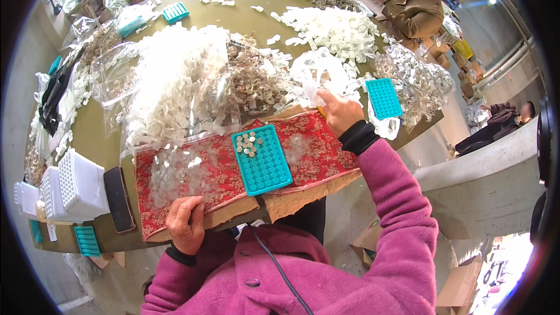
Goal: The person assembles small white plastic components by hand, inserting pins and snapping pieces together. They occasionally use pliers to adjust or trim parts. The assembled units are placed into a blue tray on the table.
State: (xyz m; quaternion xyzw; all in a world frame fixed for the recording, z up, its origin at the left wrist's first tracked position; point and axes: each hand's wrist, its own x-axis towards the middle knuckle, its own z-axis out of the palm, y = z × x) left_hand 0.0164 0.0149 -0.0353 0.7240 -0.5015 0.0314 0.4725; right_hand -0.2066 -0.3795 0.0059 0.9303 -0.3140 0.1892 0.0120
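Observation:
A teal grid tray (pixel 261 160) lies on a red patterned cloth over a board (pixel 192 169) on my lap edge; several small silvery pieces fill its upper left cells. My left hand (pixel 185 223) grips the board's near edge. My right hand (pixel 339 111) reaches past the board's far right corner, fingers pinched on a thin clear plastic bag (pixel 318 73) among the white pieces. Loose clear bits lie scattered on the cloth.
Heaps of white plastic pieces (pixel 335 29) and bagged parts (pixel 181 81) cover the green table. A second teal tray (pixel 384 98) lies right of my hand. White trays (pixel 76 189) and a dark phone (pixel 118 198) sit at left. A person in brown (pixel 415 13) sits opposite.

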